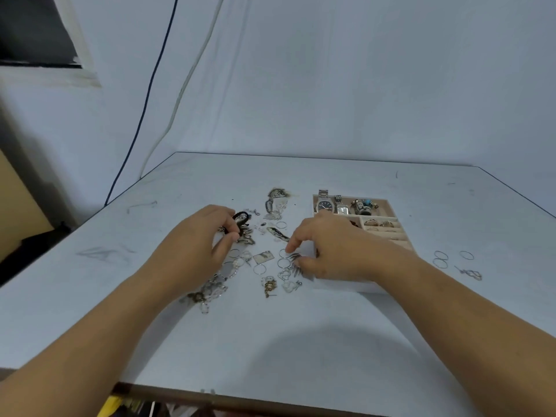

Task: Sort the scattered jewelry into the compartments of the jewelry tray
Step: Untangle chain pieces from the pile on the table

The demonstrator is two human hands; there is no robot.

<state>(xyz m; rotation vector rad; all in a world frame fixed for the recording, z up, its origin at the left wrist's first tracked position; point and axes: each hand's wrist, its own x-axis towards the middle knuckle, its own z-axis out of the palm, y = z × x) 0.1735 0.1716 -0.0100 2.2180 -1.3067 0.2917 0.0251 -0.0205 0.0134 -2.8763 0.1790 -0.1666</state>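
Note:
Scattered jewelry lies in the middle of the table: thin hoop earrings (pixel 259 269), a small rectangular pendant (pixel 264 257), leaf-shaped pieces (pixel 276 203) and a tangle of chains (pixel 210 291). The beige jewelry tray (pixel 388 206) stands to the right, with watches (pixel 326 203) in its back compartment and rings in its slots. My left hand (pixel 198 239) pinches a dark curled piece (pixel 240 218) at the pile's left. Over the tray's near left corner, my right hand (pixel 328 248) has its fingertips closed on a silver feather-shaped earring (pixel 296 260).
More hoops (pixel 440 258) and a small wire piece (pixel 471 273) lie right of the tray. The table's front edge runs along the bottom. A wall with hanging cables stands behind the table.

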